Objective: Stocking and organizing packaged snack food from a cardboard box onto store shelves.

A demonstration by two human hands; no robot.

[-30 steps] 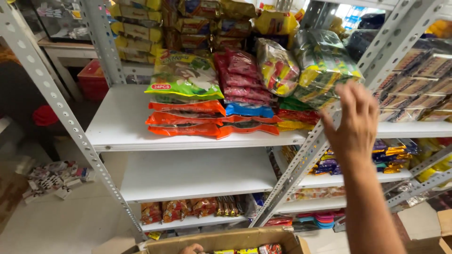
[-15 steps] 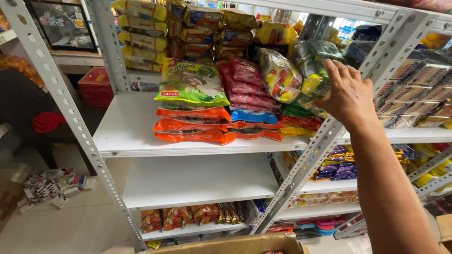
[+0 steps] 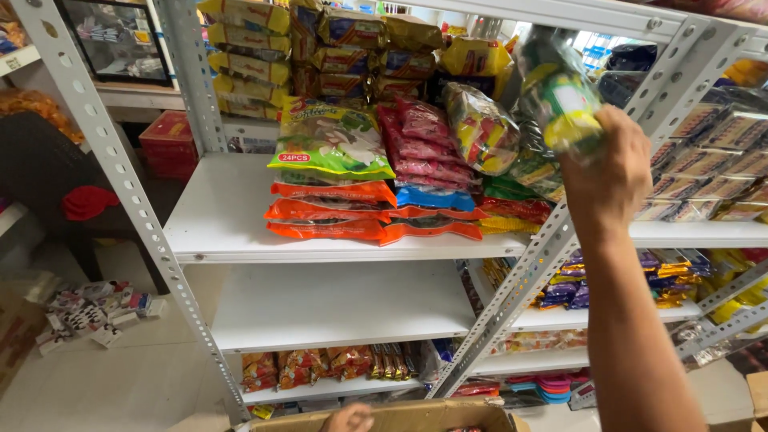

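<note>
We note our right hand clenched around a green-and-yellow packet above the shelf's right edge; our left hand, whose grip we cannot tell, touches a cardboard box.

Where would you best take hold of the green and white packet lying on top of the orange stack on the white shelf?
Take the green and white packet by its near front edge, coming from the open front of the shelf. It lies flat on the orange packets, its front edge faces outward unobstructed, and red packets crowd its right side. The right hand already holds a yellow-green packet.
</note>
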